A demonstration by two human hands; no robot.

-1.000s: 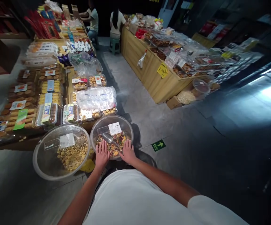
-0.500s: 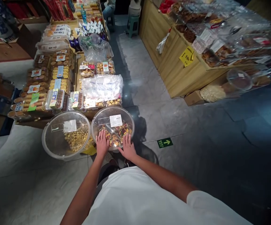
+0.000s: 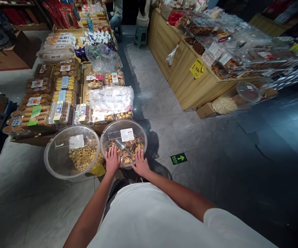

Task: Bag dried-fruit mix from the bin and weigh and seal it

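Both palms rest on the clear lid of a round plastic tub (image 3: pixel 124 126) in front of me. My left hand (image 3: pixel 112 162) lies flat on the lid's near left side, fingers stretched out. On the near right side, my right hand (image 3: pixel 141 164) is spread, its thumb pointing left. Through the lid I see a mix of colourful dried pieces (image 3: pixel 131 146) and a scoop (image 3: pixel 120 144). A white printed label (image 3: pixel 127 134) sticks to the lid. Left of it stands a larger clear tub (image 3: pixel 54 158) holding tan nuts or beans (image 3: pixel 83 156), with a whitish label (image 3: pixel 76 141).
Beyond the tubs runs a table of boxed biscuits (image 3: pixel 65 83) and a plastic bag (image 3: pixel 112 98). A wooden counter (image 3: pixel 175 74) with wrapped food stands right of the aisle. A green exit sign (image 3: pixel 179 158) marks the floor. Two people sit on stools (image 3: pixel 140 36) far back.
The view has shifted slightly, showing more of the far counter. Both hands stay on the lid in the same places.
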